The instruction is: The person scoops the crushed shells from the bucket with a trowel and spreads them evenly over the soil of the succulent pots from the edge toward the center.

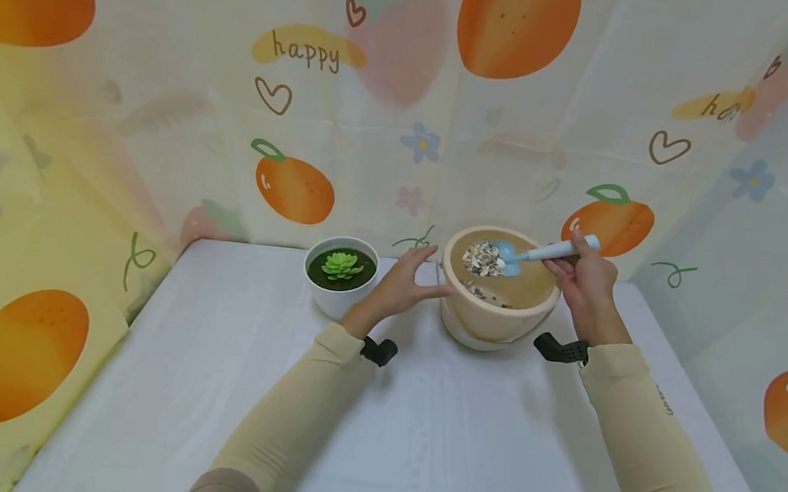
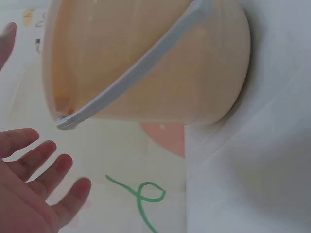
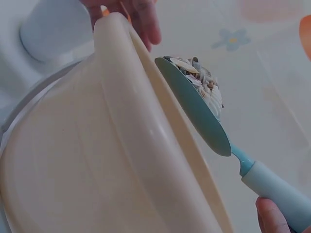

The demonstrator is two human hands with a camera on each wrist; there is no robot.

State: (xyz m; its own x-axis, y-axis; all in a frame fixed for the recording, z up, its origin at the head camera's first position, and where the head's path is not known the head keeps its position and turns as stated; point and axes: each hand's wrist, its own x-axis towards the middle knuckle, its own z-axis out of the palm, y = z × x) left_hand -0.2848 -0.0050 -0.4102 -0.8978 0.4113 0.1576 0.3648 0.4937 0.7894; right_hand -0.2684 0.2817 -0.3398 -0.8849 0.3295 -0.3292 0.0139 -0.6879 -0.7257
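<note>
My right hand (image 1: pixel 587 283) grips the pale handle of a small blue shovel (image 3: pixel 201 109). A heap of shells and bits (image 1: pixel 483 259) lies on its blade, which is level above the rim of a cream bucket (image 1: pixel 492 323). Inside the bucket, more small shells show on the bottom. My left hand (image 1: pixel 401 281) is beside the bucket's left side, thumb and fingers spread, holding nothing. In the left wrist view its fingers (image 2: pixel 60 165) stand apart from the bucket and its grey handle (image 2: pixel 141 68), which hangs down the side.
A white pot (image 1: pixel 337 299) with a green succulent (image 1: pixel 341 266) stands left of the bucket, close to my left hand. White cloth (image 1: pixel 420 449) covers the table. Behind it hangs a fruit-printed curtain (image 1: pixel 374 144).
</note>
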